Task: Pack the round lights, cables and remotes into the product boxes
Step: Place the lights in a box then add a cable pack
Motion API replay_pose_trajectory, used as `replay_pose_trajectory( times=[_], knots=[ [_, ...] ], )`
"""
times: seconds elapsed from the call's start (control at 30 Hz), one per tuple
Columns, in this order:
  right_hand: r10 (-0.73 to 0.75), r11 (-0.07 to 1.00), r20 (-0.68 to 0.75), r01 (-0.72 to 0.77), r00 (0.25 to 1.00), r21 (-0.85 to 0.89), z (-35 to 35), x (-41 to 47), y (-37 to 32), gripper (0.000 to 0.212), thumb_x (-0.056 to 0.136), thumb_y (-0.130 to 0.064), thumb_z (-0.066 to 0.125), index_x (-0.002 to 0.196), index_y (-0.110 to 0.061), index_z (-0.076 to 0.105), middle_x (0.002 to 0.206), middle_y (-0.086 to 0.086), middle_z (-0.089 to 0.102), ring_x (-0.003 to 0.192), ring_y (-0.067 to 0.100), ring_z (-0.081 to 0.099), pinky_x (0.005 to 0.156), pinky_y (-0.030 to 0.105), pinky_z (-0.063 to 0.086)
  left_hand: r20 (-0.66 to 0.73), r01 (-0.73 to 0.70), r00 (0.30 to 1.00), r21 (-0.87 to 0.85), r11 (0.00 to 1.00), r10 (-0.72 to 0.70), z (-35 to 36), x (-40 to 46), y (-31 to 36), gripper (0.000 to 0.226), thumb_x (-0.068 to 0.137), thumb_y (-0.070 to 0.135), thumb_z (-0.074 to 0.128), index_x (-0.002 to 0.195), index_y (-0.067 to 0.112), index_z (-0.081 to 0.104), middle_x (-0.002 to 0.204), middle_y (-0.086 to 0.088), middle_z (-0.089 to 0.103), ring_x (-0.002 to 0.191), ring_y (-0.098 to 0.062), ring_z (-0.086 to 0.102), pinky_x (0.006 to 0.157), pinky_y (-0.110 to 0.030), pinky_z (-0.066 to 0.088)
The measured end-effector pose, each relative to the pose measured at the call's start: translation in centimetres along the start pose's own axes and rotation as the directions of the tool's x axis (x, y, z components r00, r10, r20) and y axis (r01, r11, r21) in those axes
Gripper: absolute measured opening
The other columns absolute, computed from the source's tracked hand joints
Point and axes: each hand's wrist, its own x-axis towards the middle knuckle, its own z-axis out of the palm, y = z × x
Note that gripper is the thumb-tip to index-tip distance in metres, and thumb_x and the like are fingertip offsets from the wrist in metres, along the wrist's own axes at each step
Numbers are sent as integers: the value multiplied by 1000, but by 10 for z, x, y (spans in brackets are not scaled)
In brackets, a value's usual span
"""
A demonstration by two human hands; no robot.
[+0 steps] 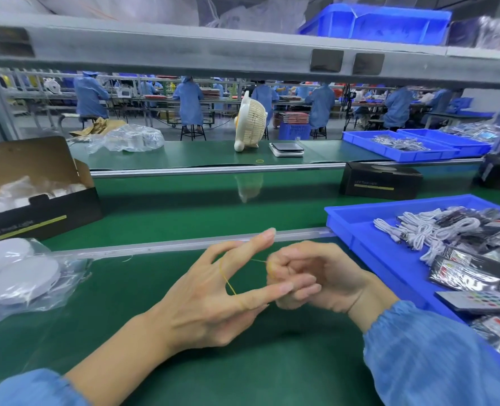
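Observation:
My left hand (213, 300) and my right hand (310, 276) meet over the green mat in front of me. A thin yellow rubber band (228, 284) is stretched across my left fingers, and my right hand pinches its other end. White round lights (23, 276) in clear bags lie at the left edge. An open black product box (38, 212) with bagged lights inside stands behind them. The blue tray (360, 224) on my right holds white cables (424, 232) and bagged remotes (477, 300). A closed black product box (380, 181) rests on the conveyor belt.
Across the conveyor stand a small cream fan (250, 124), a scale (287, 149) and more blue trays (404, 145). A loose rubber band (259, 161) lies near the scale. A grey shelf (213, 51) hangs overhead. People in blue coats sit at far benches.

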Motion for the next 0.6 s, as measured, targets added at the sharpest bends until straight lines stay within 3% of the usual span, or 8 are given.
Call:
replay_pose_trajectory(
  times=[0.07, 0.13, 0.3, 0.37, 0.47, 0.53, 0.6],
  knots=[
    [-102, 991, 49, 98, 994, 94, 2, 4, 1, 36, 84, -37, 65, 101, -5, 68, 51, -11, 31, 43, 3, 25, 55, 20, 27, -13, 40, 999, -13, 999, -40, -1, -2, 0, 51, 87, 18, 70, 134, 27, 52, 151, -30, 29, 142, -33, 37, 102, -45, 41],
    [-161, 973, 84, 145, 983, 179, 7, 8, 3, 49, 89, -34, 60, 122, 2, 62, 51, -10, 29, 45, 4, 27, 56, 19, 29, -14, 61, 998, -36, 998, -61, -2, -4, 0, 52, 86, 19, 72, 133, 27, 52, 151, -31, 27, 142, -35, 35, 101, -48, 42],
    [-205, 964, 178, 166, 962, 208, 12, 12, 9, 47, 95, -31, 55, 129, 1, 57, 50, -10, 30, 44, 3, 29, 56, 15, 34, -30, 59, 998, -101, 993, -62, -2, -4, 2, 53, 84, 17, 72, 132, 26, 52, 151, -28, 26, 143, -37, 33, 105, -49, 41],
    [-190, 976, 174, 167, 966, 139, 9, 11, 9, 39, 94, -30, 55, 121, -4, 63, 50, -11, 29, 43, 3, 28, 55, 15, 32, -31, 37, 999, -81, 996, -40, -5, -5, 0, 52, 85, 17, 71, 132, 25, 52, 151, -26, 26, 142, -34, 35, 105, -47, 41],
    [-120, 993, 80, 118, 990, 27, 3, 8, 7, 21, 90, -36, 60, 87, -16, 67, 45, -14, 26, 41, 3, 24, 51, 15, 30, -26, 47, 998, -92, 995, -50, -5, -4, -1, 52, 84, 15, 71, 132, 22, 52, 150, -28, 27, 140, -33, 39, 102, -47, 42],
    [-27, 999, -81, 29, 996, 28, -2, 9, 7, 28, 84, -41, 68, 69, -20, 58, 41, -15, 26, 37, 1, 24, 48, 16, 28, -11, 45, 999, -118, 992, -47, -4, -4, 0, 52, 85, 14, 71, 133, 21, 51, 151, -32, 27, 141, -33, 39, 102, -47, 42],
    [65, 996, -196, -51, 978, 78, -6, 10, 9, 35, 83, -45, 69, 64, -19, 53, 39, -14, 26, 35, 1, 25, 45, 17, 24, 8, 49, 999, -130, 990, -48, -4, -3, 0, 53, 86, 15, 70, 135, 20, 50, 151, -37, 25, 142, -33, 37, 102, -47, 41]
  ],
)
